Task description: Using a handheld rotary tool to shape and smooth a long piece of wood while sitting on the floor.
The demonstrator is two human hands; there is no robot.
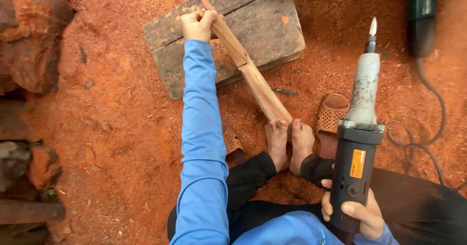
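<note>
ground (121, 143): red sawdust | on it: wood block (258, 36), sandals (332, 112), cable (428, 128)

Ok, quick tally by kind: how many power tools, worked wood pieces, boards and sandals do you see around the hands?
Power tools: 2, the die grinder in the right hand and a green power tool lying top right.
Carved wood strips: 1, gripped by the left hand.
Grey boards: 1.
Woven sandals: 2.
Total: 6.

outdoor woodworking spot | red sawdust-covered ground (121, 128) | worn plank (262, 26) | corded power tools (360, 143)
</note>
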